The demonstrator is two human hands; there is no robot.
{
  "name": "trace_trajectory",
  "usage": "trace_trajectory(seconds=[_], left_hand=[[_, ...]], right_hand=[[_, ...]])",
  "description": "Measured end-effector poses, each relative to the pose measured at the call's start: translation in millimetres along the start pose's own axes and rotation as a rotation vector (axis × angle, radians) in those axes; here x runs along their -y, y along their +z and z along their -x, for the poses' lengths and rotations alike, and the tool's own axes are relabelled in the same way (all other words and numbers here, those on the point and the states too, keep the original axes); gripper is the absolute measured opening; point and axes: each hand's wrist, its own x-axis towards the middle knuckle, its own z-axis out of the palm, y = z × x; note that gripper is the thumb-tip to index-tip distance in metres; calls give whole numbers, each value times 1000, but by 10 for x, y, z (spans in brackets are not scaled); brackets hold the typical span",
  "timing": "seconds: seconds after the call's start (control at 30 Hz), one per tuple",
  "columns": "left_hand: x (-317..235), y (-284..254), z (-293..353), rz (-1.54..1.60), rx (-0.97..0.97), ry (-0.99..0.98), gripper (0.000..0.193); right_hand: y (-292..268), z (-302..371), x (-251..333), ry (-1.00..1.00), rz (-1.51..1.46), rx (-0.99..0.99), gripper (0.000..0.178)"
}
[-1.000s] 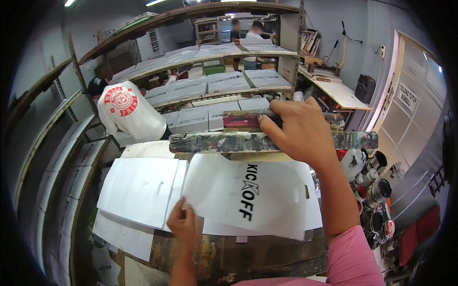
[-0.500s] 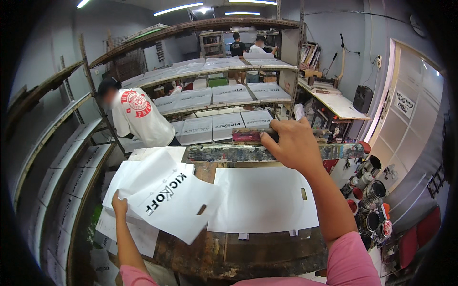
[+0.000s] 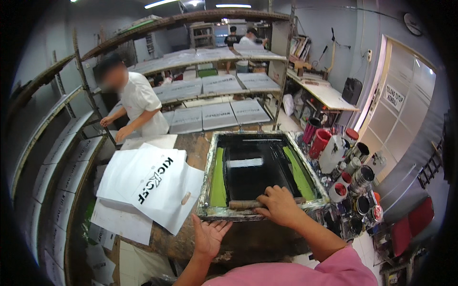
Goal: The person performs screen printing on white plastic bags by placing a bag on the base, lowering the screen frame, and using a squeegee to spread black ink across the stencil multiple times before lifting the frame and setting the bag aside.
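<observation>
A printing screen lies flat on the wooden table before me, its paint-smeared frame around mesh covered in black ink with green strips at both sides. My right hand is closed on the wooden handle of a squeegee at the screen's near end; the blade is hidden. Palm up, my left hand rests open by the frame's near left corner, fingers spread and holding nothing. Left of the screen, a white die-cut bag with black printing lies on a stack of white sheets, one corner beside the frame.
Racks of printed white bags stand behind the table and along the left. A co-worker in a white shirt stands at the far left. Ink pots and cans crowd the right side. A red chair stands farther right.
The screen has come down flat over the place of the blank white bag, now hidden. My left hand has let go of the printed bag and moved right. The co-worker has turned around.
</observation>
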Motion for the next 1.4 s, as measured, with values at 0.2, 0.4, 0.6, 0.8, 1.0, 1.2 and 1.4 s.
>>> trace_trajectory(seconds=[0.2,0.4,0.6,0.8,1.0,1.2,1.4], left_hand=[[389,-838,-91,-205,-163,-215,118],[531,-1005,-107,-207,-434,-253,120],[531,-974,-61,-257,-385,-276,118],[530,-1189,4,-203,-210,-274,125],[514,-1335,16,-110,14,-209,119],[528,-1445,-11,-11,109,-192,118],[541,-1490,-48,-9,148,-167,117]], right_hand=[[811,265,37,64,-242,41,38],[1219,198,45,36,-177,24,45],[1556,-837,-660,1,-100,-122,44],[1915,-2191,-1555,8,-14,-205,39],[1628,-3089,-2217,-46,-87,75,53],[1801,-3189,-2219,15,22,-67,52],[1660,-2464,-1601,-147,-63,-32,47]])
